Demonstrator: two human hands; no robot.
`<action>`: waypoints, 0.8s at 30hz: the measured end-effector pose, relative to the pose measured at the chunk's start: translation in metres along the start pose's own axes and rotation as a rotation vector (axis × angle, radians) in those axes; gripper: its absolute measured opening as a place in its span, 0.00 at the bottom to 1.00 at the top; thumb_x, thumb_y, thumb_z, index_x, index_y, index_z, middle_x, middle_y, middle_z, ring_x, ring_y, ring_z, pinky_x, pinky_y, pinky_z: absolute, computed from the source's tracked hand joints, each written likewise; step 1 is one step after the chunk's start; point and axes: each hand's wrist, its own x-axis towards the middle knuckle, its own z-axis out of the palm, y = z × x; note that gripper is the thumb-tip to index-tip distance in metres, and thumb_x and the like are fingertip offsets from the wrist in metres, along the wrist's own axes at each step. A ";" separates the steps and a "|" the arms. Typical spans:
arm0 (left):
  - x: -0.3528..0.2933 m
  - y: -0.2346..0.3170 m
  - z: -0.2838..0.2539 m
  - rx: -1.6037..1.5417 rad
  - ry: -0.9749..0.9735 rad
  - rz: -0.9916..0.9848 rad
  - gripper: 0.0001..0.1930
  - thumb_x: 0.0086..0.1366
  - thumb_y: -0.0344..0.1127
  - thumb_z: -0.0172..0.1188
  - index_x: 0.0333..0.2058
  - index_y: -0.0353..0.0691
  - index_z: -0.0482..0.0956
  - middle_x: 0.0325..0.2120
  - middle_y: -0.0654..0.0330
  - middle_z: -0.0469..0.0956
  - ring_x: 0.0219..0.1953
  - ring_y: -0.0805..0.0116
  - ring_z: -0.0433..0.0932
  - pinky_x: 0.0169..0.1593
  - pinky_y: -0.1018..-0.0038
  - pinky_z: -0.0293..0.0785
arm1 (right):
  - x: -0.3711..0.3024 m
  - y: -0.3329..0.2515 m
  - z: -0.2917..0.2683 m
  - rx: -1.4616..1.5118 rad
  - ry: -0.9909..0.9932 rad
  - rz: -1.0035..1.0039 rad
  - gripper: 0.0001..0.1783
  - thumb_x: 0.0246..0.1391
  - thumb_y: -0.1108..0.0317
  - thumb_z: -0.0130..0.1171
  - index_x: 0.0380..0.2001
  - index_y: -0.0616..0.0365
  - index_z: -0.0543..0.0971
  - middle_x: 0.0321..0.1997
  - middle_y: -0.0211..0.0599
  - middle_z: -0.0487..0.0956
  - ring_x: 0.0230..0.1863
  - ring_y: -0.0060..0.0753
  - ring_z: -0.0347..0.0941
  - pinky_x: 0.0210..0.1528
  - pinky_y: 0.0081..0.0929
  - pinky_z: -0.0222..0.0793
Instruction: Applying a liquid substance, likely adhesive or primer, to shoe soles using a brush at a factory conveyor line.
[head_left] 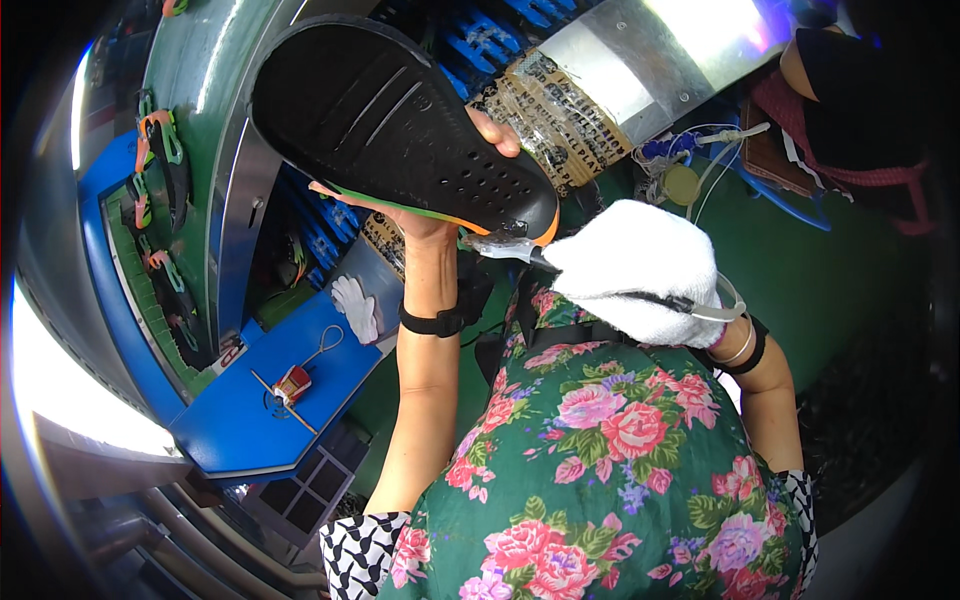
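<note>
My bare left hand (420, 222) grips a large black shoe sole (400, 120) around its narrow end, with fingers on one edge and the palm beneath. The sole is held up and tilted. It has slots, rows of small holes and a green and orange rim. In a white glove, my right hand (635, 270) is closed around a slim tool (512, 248) with a dark shaft and a pale, see-through front end. That end is at or very close to the orange rim; contact is unclear. A thin cable or tube (715, 308) runs along the glove to the wrist.
More black, green and orange soles (165, 150) lie on a green conveyor at left. A blue table (270, 420) bears a white glove (355, 308) and a small red-labelled object (292, 384). Ahead are a metal ledge with taped cardboard (560, 110) and blue racks. Another person (860, 110) is at upper right.
</note>
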 end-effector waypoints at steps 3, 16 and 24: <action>0.000 0.002 0.010 0.055 0.002 -0.011 0.67 0.41 0.97 0.35 0.49 0.30 0.74 0.34 0.44 0.80 0.36 0.51 0.80 0.45 0.56 0.74 | 0.000 0.000 -0.004 0.005 0.007 0.050 0.12 0.44 0.76 0.73 0.36 0.60 0.88 0.40 0.41 0.88 0.36 0.40 0.83 0.38 0.34 0.78; 0.004 0.008 0.016 0.238 -0.172 0.017 0.44 0.67 0.76 0.47 0.43 0.29 0.78 0.39 0.52 0.78 0.39 0.55 0.80 0.49 0.55 0.70 | -0.008 0.003 -0.007 -0.051 0.014 0.087 0.13 0.45 0.75 0.74 0.37 0.60 0.88 0.41 0.41 0.88 0.36 0.40 0.83 0.37 0.34 0.78; 0.008 0.012 0.026 0.280 -0.239 0.024 0.35 0.71 0.67 0.48 0.42 0.31 0.78 0.39 0.52 0.78 0.38 0.56 0.80 0.47 0.56 0.69 | -0.012 0.004 -0.005 0.048 0.019 0.060 0.13 0.45 0.76 0.73 0.37 0.60 0.88 0.41 0.41 0.88 0.37 0.41 0.83 0.39 0.34 0.78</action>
